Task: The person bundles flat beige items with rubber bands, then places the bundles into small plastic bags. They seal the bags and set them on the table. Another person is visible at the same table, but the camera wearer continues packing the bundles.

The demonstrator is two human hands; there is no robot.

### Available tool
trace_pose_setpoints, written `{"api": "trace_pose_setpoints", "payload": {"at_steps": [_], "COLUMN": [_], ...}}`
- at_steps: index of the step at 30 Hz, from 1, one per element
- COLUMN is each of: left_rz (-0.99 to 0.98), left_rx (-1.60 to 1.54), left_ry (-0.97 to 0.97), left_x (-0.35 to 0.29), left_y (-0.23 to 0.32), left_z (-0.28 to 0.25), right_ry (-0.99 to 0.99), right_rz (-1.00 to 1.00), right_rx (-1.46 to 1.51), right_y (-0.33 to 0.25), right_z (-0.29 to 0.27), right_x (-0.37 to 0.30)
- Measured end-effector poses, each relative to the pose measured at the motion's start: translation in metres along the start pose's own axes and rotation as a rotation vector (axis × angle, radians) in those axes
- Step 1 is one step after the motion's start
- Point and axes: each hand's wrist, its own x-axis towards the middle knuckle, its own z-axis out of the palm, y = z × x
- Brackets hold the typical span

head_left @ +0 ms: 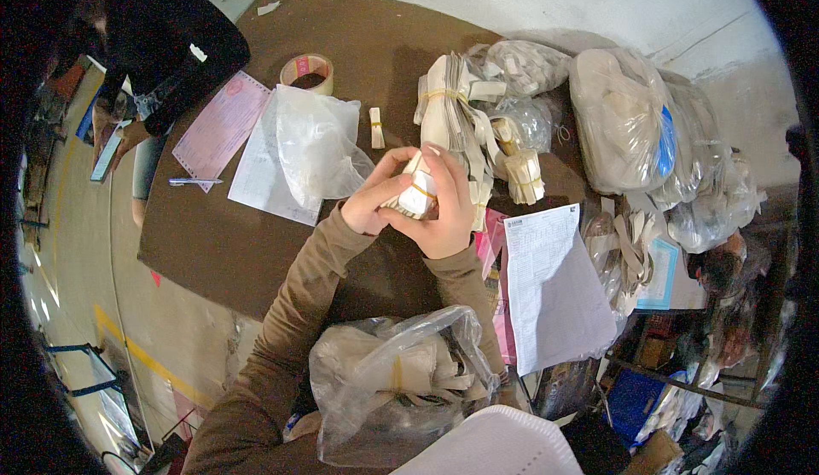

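Note:
Both hands close round one small bundle of off-white strips [418, 192], bound with a yellow rubber band, above the brown table. My left hand [372, 202] grips its left side, and my right hand [448, 206] wraps its right side. Just beyond them lies a larger banded stack of long off-white strips [446, 104]. To its right sits another short banded bundle [524, 176]. A thin banded bundle [376, 128] lies farther off to the left. Below my forearms, an open clear plastic bag [401, 373] holds more pale banded pieces.
A brown table [222, 262] carries a tape roll [307, 74], a crumpled clear bag [316, 147], a pink sheet [223, 125] and a pen [195, 182]. Filled plastic bags [618, 121] and a printed sheet [550, 279] are on the right. Another person [158, 40] stands at the far left, holding a light-blue object.

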Motion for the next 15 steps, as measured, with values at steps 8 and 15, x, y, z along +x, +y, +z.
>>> {"api": "trace_pose_setpoints", "payload": {"at_steps": [8,15], "left_rz": [0.078,0.129], "left_rx": [-0.107,0.040], "left_ry": [0.298,0.358], "left_x": [-0.003,0.000], "left_y": [0.034,0.028], "left_z": [-0.021,-0.029], "right_ry": [0.252,-0.391], "right_rz": [0.218,0.251], "right_rx": [0.038,0.176], "right_y": [0.019,0.034], "right_z": [-0.054,-0.078], "right_x": [0.006,0.005]}}
